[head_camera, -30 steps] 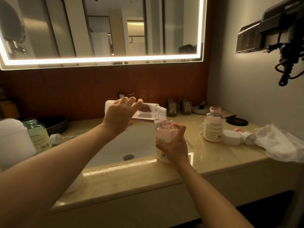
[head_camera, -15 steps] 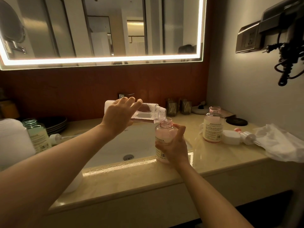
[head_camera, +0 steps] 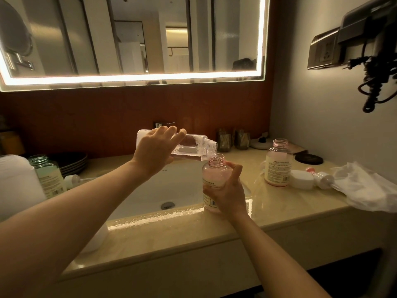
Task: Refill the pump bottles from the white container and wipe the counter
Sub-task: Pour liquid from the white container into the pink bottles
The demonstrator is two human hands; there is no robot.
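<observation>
At far left an open green-tinted bottle (head_camera: pixel 48 177) stands on the beige stone counter (head_camera: pixel 279 203). Over the white sink (head_camera: pixel 171 190), the left hand (head_camera: pixel 154 151) has its grip wrapped round a clear plastic container with a white base (head_camera: pixel 193 148), tipped nearly flat, mouth just over the open neck of a translucent pink bottle (head_camera: pixel 212 175). The right hand (head_camera: pixel 227 190) curls its grip round that bottle, upright at the sink's right rim. Further right: a second pink bottle (head_camera: pixel 278 166), a round white cap (head_camera: pixel 301 179), a pump head (head_camera: pixel 322 179) and a crumpled white cloth (head_camera: pixel 369 188). A barcode shows on the held bottle; the label print is unreadable.
</observation>
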